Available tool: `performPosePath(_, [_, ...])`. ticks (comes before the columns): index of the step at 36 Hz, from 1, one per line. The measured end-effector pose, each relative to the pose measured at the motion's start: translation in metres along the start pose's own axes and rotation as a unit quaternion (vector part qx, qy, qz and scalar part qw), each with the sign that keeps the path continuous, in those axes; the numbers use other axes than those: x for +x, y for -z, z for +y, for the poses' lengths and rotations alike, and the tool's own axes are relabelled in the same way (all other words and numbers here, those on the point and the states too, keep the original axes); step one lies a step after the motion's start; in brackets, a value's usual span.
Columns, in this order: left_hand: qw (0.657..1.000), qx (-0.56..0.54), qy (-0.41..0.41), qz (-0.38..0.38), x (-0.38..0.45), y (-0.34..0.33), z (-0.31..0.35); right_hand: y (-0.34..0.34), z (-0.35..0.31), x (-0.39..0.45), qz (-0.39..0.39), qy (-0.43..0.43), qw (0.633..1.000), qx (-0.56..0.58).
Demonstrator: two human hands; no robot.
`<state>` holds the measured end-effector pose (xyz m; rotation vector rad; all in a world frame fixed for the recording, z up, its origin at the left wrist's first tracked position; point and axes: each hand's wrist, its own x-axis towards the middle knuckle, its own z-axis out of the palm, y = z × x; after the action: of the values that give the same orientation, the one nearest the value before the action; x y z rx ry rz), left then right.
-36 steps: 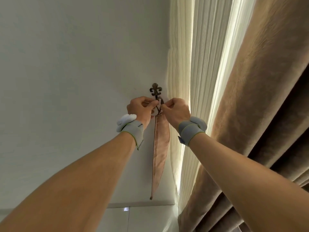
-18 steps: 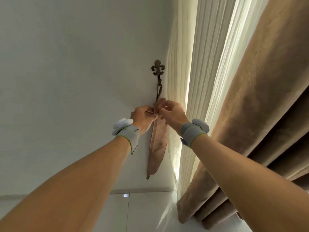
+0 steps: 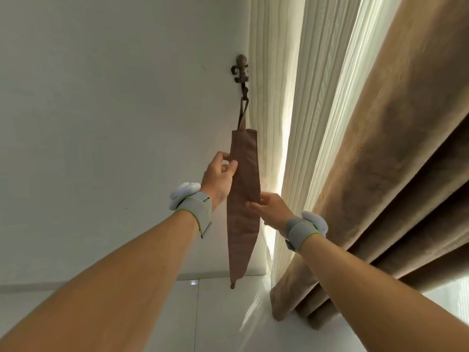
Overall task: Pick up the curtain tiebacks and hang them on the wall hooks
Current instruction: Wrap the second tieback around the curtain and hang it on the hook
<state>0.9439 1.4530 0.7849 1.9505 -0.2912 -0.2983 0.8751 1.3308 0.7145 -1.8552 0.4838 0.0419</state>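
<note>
A brown fabric curtain tieback (image 3: 243,224) hangs straight down by its loop from a dark ornate wall hook (image 3: 240,72) on the white wall. My left hand (image 3: 218,177) pinches the tieback's left edge in its upper part. My right hand (image 3: 272,209) touches its right edge lower down, fingertips on the cloth. Both wrists wear grey bands.
A cream pleated sheer curtain (image 3: 284,97) hangs just right of the hook. A heavy brown curtain (image 3: 380,161) fills the right side, its hem near the white floor (image 3: 152,313). The white wall (image 3: 101,110) spreads to the left.
Both hands have slid down from the loop at the hook to the body of the tieback, the right lower than the left. The tieback now hangs from the hook by its loop.
</note>
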Motion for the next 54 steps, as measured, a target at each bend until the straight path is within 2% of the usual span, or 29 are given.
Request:
performPosePath(4, [0.998,0.012,0.019,-0.057,-0.017,0.001,-0.019,-0.006,0.010,-0.016,-0.024,-0.020,0.999,0.022])
performPosePath(9, [0.995,0.010,0.051,-0.088,-0.039,0.004,-0.046,-0.010,0.016,-0.036,-0.068,-0.047,0.996,-0.026])
performPosePath(15, [0.994,-0.020,0.054,-0.089,-0.061,0.013,-0.061,-0.031,0.044,-0.069,-0.108,-0.094,0.988,-0.050])
performPosePath(23, [0.991,0.005,0.062,-0.122,-0.092,0.018,-0.079,-0.053,0.059,-0.101,-0.042,-0.073,0.996,0.021])
performPosePath(28, [0.979,0.048,0.135,-0.145,-0.112,0.014,-0.109,-0.057,0.060,-0.114,-0.008,-0.045,0.997,0.058])
performPosePath(32, [0.951,0.077,0.210,-0.216,-0.133,0.007,-0.129,-0.052,0.058,-0.122,0.006,-0.006,0.998,0.066])
performPosePath(35, [0.933,0.100,0.221,-0.267,-0.150,0.003,-0.140,-0.045,0.051,-0.124,0.031,0.022,0.995,0.088])
performPosePath(37, [0.933,0.100,0.218,-0.266,-0.157,0.002,-0.144,-0.041,0.044,-0.124,0.042,0.034,0.992,0.110])
performPosePath(40, [0.943,0.027,0.226,-0.242,-0.166,0.002,-0.139,-0.035,0.037,-0.133,0.042,0.041,0.987,0.149])
performPosePath(43, [0.952,0.005,0.207,-0.227,-0.173,0.003,-0.123,-0.033,0.039,-0.147,0.030,0.026,0.989,0.143])
performPosePath(46, [0.964,-0.011,0.186,-0.188,-0.177,0.006,-0.103,-0.028,0.050,-0.163,-0.013,0.021,0.996,0.086])
performPosePath(51, [0.970,-0.130,0.171,-0.110,-0.176,0.009,-0.071,-0.023,0.067,-0.186,-0.135,0.097,0.985,-0.053])
performPosePath(54, [0.961,-0.184,0.175,-0.113,-0.177,0.011,-0.056,-0.025,0.071,-0.194,-0.116,0.175,0.963,-0.168])
